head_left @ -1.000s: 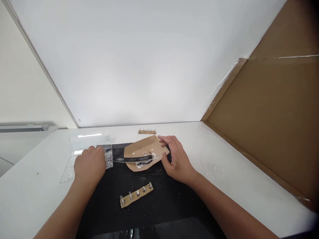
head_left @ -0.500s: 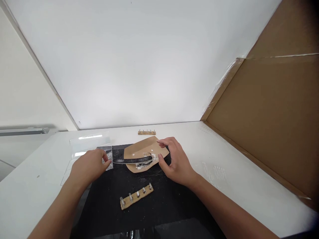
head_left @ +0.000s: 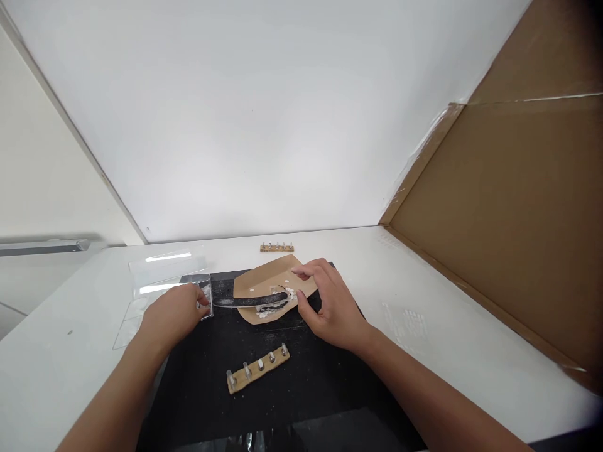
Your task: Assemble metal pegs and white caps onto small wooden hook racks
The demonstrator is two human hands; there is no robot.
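Note:
My left hand (head_left: 175, 314) is at the clear plastic box (head_left: 210, 295), its thumb and fingertips pinched together over the box's contents; whatever they hold is hidden. My right hand (head_left: 332, 307) hovers at the right side of a brown paper tray (head_left: 257, 279), thumb and fingers apart, holding nothing. Across that tray lies a curved black nail file (head_left: 249, 301), dusted with white. Small white bits (head_left: 289, 294) and a crumpled clear scrap rest inside the tray. Closer to me, a tan strip (head_left: 258, 371) carries several small upright pegs with clear or whitish tips.
A black mat (head_left: 282, 408) lies on the white table (head_left: 414, 301). Clear plastic lids (head_left: 162, 270) sit at the left. Another pegged strip (head_left: 277, 248) stands near the white back wall. A brown cardboard panel (head_left: 494, 238) borders the right side.
Both hands stay almost in place. My left fingertips have shifted slightly at the box. The whole view has moved a little; the file and tray look unchanged.

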